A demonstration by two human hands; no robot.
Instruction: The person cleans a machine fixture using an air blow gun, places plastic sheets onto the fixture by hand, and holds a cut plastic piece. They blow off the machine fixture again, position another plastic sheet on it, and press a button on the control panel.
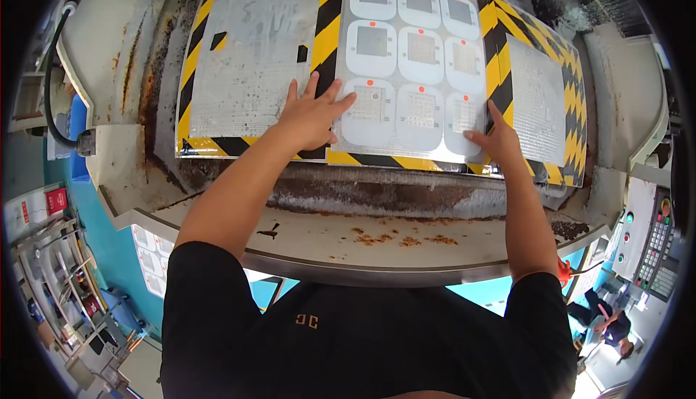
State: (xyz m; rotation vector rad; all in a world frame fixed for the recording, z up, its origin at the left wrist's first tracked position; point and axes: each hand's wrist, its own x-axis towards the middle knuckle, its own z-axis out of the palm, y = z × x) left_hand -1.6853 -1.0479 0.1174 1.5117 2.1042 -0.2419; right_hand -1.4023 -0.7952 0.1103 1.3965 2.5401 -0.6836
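Observation:
A clear sheet (pixel 396 73) printed with rounded white panels and small red marks lies on the machine bed, over yellow and black striped tape (pixel 330 29). My left hand (pixel 312 116) rests at the sheet's left edge, fingers spread, its fingertips by the lower left panel. At the right edge my right hand (pixel 499 136) touches the sheet, thumb and index finger apart; its other fingers are mostly hidden. Left of the sheet is a grey plate (pixel 254 58) with two small black marks. Another grey plate (pixel 536 102) lies to the right.
A rusty machine ledge (pixel 384 236) runs between my body and the bed. A black cable (pixel 51 94) hangs at the left. On the right are a control panel (pixel 656 243) and, farther off, another person (pixel 616 326). Shelving (pixel 69 283) stands at the lower left.

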